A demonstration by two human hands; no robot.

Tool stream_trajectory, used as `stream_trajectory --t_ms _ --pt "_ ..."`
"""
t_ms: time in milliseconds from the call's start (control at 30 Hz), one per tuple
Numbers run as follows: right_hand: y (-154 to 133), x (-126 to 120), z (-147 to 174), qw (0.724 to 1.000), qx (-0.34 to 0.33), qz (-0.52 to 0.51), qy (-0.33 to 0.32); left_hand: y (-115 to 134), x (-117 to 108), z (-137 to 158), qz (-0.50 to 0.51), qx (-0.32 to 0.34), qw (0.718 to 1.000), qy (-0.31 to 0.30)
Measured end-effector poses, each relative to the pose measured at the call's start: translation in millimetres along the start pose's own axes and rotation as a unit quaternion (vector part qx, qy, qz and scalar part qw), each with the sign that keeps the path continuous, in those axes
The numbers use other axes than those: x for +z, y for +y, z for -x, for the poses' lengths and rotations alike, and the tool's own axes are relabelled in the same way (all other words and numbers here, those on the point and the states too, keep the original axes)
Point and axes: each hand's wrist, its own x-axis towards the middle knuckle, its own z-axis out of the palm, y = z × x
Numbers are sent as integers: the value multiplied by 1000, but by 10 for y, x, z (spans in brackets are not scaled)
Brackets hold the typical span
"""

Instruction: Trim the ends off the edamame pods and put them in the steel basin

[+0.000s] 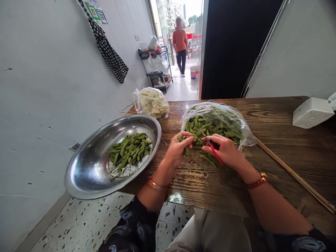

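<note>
My left hand pinches green edamame pods between thumb and fingers, just in front of a clear plastic bag. In my right hand are red-handled scissors, their blades pointing up and left near the held pods. Many more edamame pods spill from the mouth of the bag, and a few lie on the wood below my hands. To the left, a large metal bowl holds a heap of trimmed-looking pods with small scraps around it.
A bag of cauliflower sits behind the bowl near thin skewers. Long wooden sticks lie across the right of the wooden table. A white box stands at the far right. Beyond are a cart and a person in the doorway.
</note>
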Motion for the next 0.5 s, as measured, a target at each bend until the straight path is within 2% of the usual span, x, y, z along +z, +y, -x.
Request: stream_trajectory --t_ms 133,367,500 --pt "34 30 5 999 -19 44 -11 -13 -14 -15 36 -11 999 5" --pt "-49 74 24 996 -26 71 -37 -77 45 19 30 -22 998 -47" --pt "-106 77 17 998 -24 57 -27 -106 81 46 35 -35 996 -74"
